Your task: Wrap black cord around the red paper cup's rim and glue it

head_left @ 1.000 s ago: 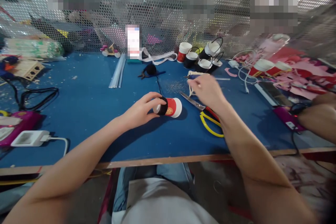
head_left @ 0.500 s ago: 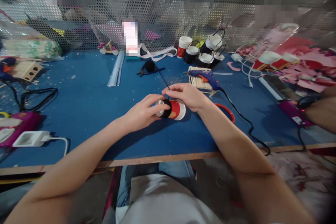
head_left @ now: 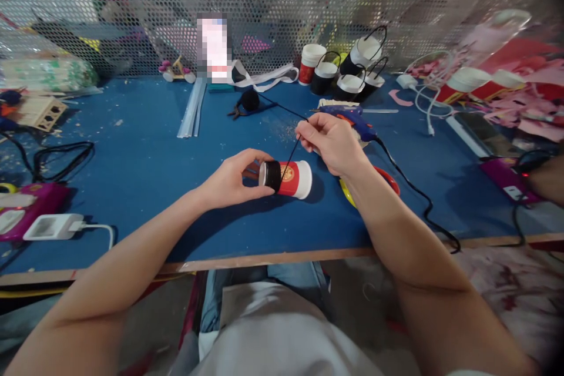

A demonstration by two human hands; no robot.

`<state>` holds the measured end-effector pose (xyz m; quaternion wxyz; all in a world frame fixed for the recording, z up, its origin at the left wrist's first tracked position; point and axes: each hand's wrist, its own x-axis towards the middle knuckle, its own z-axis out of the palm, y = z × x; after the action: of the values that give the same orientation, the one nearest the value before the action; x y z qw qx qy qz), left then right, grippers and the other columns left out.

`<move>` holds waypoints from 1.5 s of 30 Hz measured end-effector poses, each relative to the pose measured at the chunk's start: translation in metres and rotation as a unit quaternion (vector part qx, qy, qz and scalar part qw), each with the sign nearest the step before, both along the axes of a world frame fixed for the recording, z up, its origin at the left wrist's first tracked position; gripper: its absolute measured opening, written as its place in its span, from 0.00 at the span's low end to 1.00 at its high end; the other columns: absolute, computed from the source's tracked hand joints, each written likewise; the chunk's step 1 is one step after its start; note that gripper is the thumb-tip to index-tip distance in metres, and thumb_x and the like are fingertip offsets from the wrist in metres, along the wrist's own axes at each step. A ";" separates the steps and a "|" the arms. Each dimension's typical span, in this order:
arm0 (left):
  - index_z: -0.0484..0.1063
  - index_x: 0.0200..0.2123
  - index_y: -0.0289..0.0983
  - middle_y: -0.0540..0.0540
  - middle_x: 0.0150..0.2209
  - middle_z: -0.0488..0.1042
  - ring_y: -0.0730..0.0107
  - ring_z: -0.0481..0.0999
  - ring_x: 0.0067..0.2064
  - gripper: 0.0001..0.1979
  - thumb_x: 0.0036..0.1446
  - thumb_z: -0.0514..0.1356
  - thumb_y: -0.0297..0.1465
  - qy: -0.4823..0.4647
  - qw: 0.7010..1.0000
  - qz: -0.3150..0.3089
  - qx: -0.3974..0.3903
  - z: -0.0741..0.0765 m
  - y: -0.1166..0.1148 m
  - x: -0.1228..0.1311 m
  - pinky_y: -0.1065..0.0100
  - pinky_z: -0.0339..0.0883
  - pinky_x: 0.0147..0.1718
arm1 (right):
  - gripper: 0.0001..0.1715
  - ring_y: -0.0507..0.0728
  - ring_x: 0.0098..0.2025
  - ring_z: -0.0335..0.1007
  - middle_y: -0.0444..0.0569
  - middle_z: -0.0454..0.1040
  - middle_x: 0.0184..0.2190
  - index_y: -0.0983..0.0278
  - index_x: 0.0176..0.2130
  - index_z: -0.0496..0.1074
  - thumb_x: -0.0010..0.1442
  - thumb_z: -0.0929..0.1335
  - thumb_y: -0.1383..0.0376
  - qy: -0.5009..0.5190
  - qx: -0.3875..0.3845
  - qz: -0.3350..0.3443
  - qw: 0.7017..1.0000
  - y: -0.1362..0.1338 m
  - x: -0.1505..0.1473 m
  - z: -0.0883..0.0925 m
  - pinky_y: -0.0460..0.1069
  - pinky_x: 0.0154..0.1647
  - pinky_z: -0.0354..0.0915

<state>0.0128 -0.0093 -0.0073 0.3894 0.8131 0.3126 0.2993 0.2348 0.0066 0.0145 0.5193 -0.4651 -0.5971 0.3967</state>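
Observation:
My left hand (head_left: 240, 181) is closed round the base end of a red and white paper cup (head_left: 301, 179), which lies on its side with its white rim end to the right. Black cord is wound in a band (head_left: 272, 177) around the cup's left part. My right hand (head_left: 328, 140) pinches the black cord (head_left: 289, 157) above and to the right of the cup, and the strand runs taut from cup to fingers. From those fingers the cord leads back to a black ball of yarn (head_left: 250, 100), beside dark pliers (head_left: 238, 112).
Behind stand several black-wrapped cups with handles (head_left: 325, 76) and a red cup (head_left: 311, 64). A blue glue gun (head_left: 352, 120) and red-and-yellow-handled scissors (head_left: 348, 192) lie near my right arm. Clear glue sticks (head_left: 192, 108) lie at the left back. Another person's hand (head_left: 546, 179) is at the far right.
My right hand has moved up and right, away from the cup, drawing the cord out. My left hand has shifted its grip toward the cup's base, showing more of the black band.

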 end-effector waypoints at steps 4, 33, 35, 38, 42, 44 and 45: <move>0.66 0.47 0.35 0.40 0.46 0.72 0.67 0.77 0.39 0.24 0.48 0.67 0.35 0.017 1.000 -0.022 0.003 0.000 -0.002 0.001 0.63 0.76 0.38 | 0.20 0.47 0.22 0.60 0.41 0.67 0.20 0.62 0.25 0.64 0.54 0.71 0.51 -0.028 0.008 -0.007 1.000 -0.001 0.000 0.000 0.44 0.21 0.57; 0.63 0.49 0.39 0.39 0.51 0.67 0.61 0.71 0.53 0.17 0.56 0.61 0.29 0.085 0.954 -0.085 0.276 -0.002 -0.009 0.005 0.58 0.70 0.51 | 0.15 0.49 0.23 0.58 0.41 0.64 0.19 0.63 0.24 0.63 0.59 0.66 0.59 -0.273 -0.019 0.087 0.958 -0.002 -0.009 -0.011 0.47 0.26 0.53; 0.63 0.49 0.39 0.38 0.51 0.67 0.60 0.70 0.54 0.17 0.57 0.61 0.28 0.087 0.952 -0.089 0.281 -0.002 -0.009 0.005 0.57 0.70 0.52 | 0.15 0.49 0.24 0.59 0.41 0.65 0.20 0.63 0.25 0.63 0.59 0.65 0.60 -0.287 -0.019 0.092 0.953 -0.004 -0.010 -0.010 0.47 0.27 0.54; 0.61 0.51 0.38 0.37 0.53 0.65 0.59 0.68 0.56 0.20 0.56 0.61 0.28 0.095 0.957 -0.088 0.260 -0.002 -0.008 0.004 0.55 0.69 0.54 | 0.14 0.50 0.25 0.59 0.41 0.66 0.21 0.63 0.25 0.63 0.60 0.66 0.60 -0.309 -0.021 0.087 0.947 -0.005 -0.012 -0.008 0.47 0.28 0.54; 0.59 0.55 0.38 0.37 0.53 0.64 0.58 0.70 0.55 0.30 0.51 0.67 0.35 0.064 0.984 -0.067 0.149 -0.004 -0.007 0.003 0.54 0.69 0.54 | 0.14 0.50 0.25 0.60 0.42 0.66 0.21 0.63 0.25 0.63 0.59 0.66 0.61 -0.332 -0.021 0.074 0.940 -0.008 -0.014 -0.006 0.47 0.29 0.53; 0.60 0.54 0.37 0.38 0.53 0.65 0.57 0.71 0.55 0.34 0.46 0.69 0.40 0.032 0.995 -0.051 0.077 -0.004 -0.007 0.004 0.55 0.69 0.54 | 0.13 0.50 0.26 0.61 0.42 0.68 0.22 0.63 0.26 0.64 0.60 0.65 0.61 -0.337 -0.018 0.073 0.938 -0.010 -0.014 -0.007 0.47 0.29 0.53; 0.61 0.54 0.36 0.37 0.52 0.67 0.56 0.72 0.54 0.35 0.46 0.69 0.42 0.022 0.998 -0.041 0.042 -0.005 -0.007 0.004 0.55 0.70 0.54 | 0.13 0.50 0.26 0.61 0.43 0.68 0.23 0.63 0.26 0.64 0.60 0.65 0.60 -0.339 -0.016 0.072 0.938 -0.010 -0.014 -0.007 0.47 0.28 0.53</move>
<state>0.0168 -0.0160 -0.0120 0.3601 0.8472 0.2749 0.2774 0.2204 -0.0035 0.0075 0.2486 -0.5358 -0.7634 0.2613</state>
